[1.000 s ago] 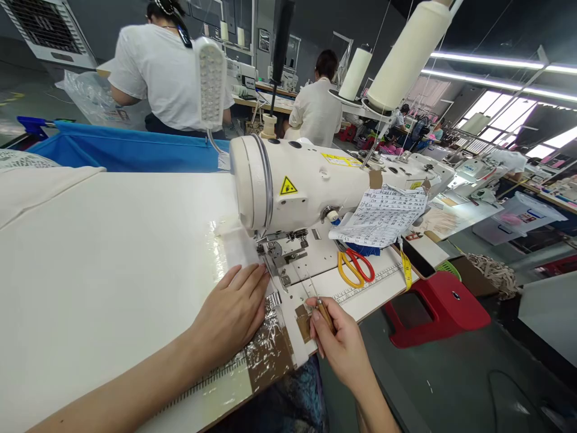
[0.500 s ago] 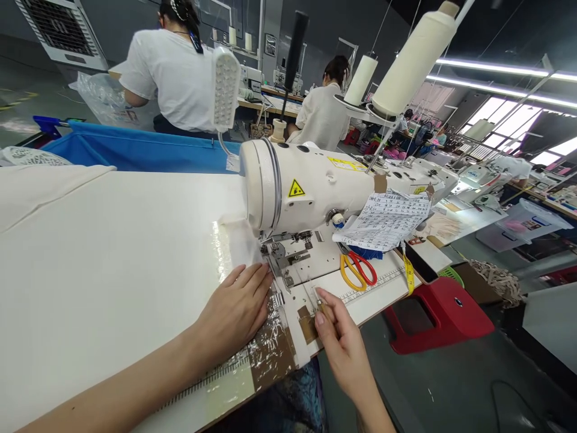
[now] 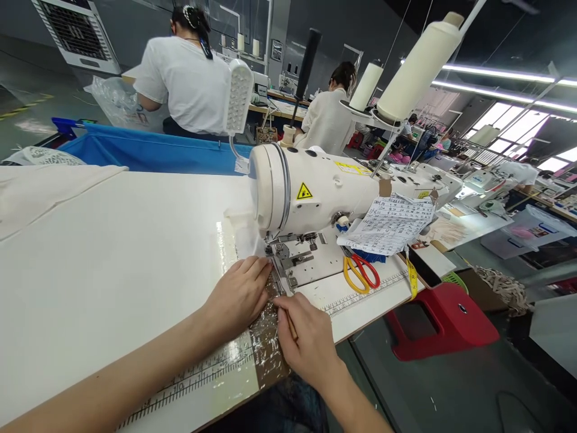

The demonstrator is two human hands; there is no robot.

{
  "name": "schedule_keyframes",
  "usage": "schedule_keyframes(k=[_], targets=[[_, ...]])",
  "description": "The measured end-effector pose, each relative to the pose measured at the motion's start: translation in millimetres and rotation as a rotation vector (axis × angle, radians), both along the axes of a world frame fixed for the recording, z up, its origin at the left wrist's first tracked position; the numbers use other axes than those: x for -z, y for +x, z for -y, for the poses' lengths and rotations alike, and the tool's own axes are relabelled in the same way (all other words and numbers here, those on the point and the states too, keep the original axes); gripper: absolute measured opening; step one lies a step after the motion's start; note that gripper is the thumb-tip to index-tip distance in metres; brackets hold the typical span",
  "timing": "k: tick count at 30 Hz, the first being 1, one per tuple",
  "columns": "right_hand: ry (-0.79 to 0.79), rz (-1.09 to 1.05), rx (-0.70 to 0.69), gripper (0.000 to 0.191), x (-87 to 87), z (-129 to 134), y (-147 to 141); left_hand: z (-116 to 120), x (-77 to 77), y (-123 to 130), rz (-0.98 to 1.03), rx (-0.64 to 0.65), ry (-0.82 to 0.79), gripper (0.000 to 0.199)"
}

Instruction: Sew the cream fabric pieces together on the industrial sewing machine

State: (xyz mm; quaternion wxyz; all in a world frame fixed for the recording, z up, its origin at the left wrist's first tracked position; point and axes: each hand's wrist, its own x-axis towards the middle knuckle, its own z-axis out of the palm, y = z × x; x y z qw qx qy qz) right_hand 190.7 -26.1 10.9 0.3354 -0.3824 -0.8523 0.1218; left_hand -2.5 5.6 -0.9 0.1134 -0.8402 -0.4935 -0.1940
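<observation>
My left hand (image 3: pixel 238 296) lies palm down beside the needle area of the white sewing machine (image 3: pixel 315 186), fingers flat and fingertips close to the presser foot. A piece of thin white fabric (image 3: pixel 249 236) lies just beyond these fingers. My right hand (image 3: pixel 309 334) is closed around a slim wooden-handled awl (image 3: pixel 292 325), at the front of the machine bed. Its tip is hard to make out among the metal guide parts near my left fingers. Brown tape with a shiny clear covering (image 3: pixel 269 346) lies on the tabletop beneath and between my hands.
Yellow-and-red scissors (image 3: pixel 360 273) lie right of the machine bed, near a handwritten sheet (image 3: pixel 388 224) and a yellow tape measure (image 3: pixel 412 278). White cloth (image 3: pixel 49 189) lies far left. A red stool (image 3: pixel 451 325) stands below; co-workers sit beyond the blue cloth bin (image 3: pixel 166 150).
My right hand has moved left with the awl, from beside the machine bed to near my left hand. The white strip at the table's front edge no longer shows. The view has shifted slightly.
</observation>
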Motion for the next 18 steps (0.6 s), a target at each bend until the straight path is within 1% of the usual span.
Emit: schedule_keyframes(k=[5, 11, 15, 18], targets=[[0.079, 0.182, 0.05, 0.029, 1.2, -7.4, -11.4, -0.7, 1.0, -1.7, 0.003, 0.017, 0.015, 0.04], [0.119, 0.309, 0.115, 0.025, 2.2, -8.7, -17.5, -2.4, 0.7, -2.0, 0.016, 0.014, -0.013, 0.039], [0.113, 0.414, 0.18, 0.024, 1.3, -8.0, -23.6, -4.7, 0.3, -3.0, 0.028, -0.012, -0.012, 0.04], [0.085, 0.493, 0.232, 0.031, -0.4, -7.7, -29.7, -7.0, 0.5, -5.7, 0.053, -0.025, -0.042, 0.042]])
